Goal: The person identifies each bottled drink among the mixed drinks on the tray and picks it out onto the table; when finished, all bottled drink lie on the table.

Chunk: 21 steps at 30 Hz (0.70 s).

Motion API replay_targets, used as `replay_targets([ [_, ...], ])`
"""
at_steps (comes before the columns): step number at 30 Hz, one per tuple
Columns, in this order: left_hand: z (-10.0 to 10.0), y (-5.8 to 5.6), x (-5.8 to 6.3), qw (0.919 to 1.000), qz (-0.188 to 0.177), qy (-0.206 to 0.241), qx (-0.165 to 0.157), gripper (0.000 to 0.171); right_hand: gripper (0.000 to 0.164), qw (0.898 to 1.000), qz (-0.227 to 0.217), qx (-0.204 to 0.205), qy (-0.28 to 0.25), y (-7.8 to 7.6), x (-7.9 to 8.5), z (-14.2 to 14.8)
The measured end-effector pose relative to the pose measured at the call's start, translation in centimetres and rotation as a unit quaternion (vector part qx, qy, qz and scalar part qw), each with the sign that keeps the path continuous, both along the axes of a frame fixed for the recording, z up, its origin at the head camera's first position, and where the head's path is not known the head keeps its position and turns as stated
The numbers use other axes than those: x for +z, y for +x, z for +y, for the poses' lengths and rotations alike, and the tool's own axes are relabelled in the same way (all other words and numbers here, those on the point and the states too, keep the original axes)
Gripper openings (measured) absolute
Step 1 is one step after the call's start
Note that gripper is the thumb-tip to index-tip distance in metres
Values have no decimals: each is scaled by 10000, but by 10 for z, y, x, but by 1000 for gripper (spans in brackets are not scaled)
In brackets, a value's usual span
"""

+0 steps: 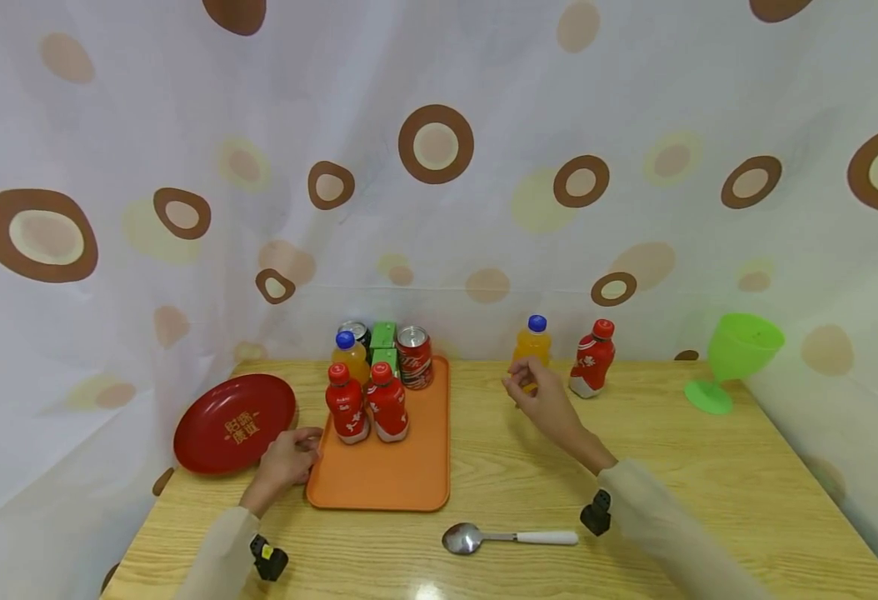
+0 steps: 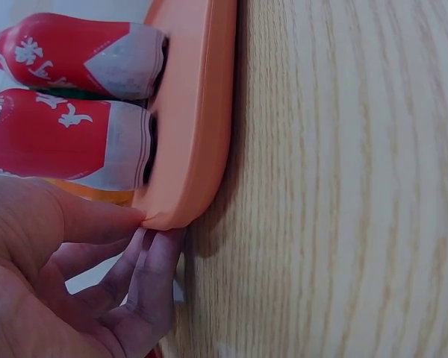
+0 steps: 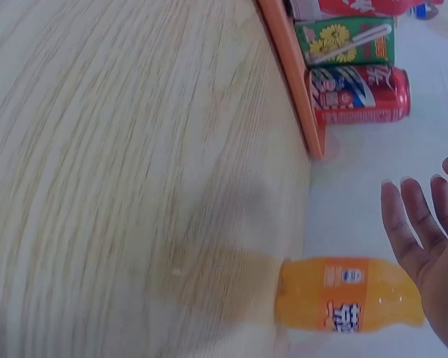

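My left hand pinches the left rim of an orange tray between thumb and fingers, as the left wrist view shows. Two red-labelled bottles stand upright on the tray. Behind them are an orange drink bottle with a blue cap, green drink cartons, a red can and a dark can. My right hand is raised over the table, fingers loosely bent and holding nothing. Just beyond it stands a second orange drink bottle, partly hidden by the hand in the head view.
Right of that orange bottle is another red-labelled bottle. A green goblet stands at the far right. On the left lies a red plate. A spoon with a white handle lies near the front. A patterned curtain hangs behind.
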<state>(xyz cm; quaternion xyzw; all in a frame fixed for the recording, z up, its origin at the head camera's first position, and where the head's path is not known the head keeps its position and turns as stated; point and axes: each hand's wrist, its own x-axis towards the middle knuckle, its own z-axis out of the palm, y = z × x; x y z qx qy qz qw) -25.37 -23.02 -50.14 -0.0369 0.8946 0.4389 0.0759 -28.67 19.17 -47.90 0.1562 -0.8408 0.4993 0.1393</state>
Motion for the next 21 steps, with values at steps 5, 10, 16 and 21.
replay_targets([
  [5,0,0,1,10000,-8,-14,-3,40,20,9989,-66,330,-339,-3,-3,-20],
  [10,0,-1,0,10000,-27,-58,35,40,18,9967,-94,600,-543,-3,-5,-41],
  [16,0,-2,-2,9999,-54,-95,89,41,21,9903,-384,791,-1072,-2,-5,-62],
  [21,0,-2,-2,9999,-15,-107,96,40,25,9871,-642,865,-1188,-3,-4,-77],
])
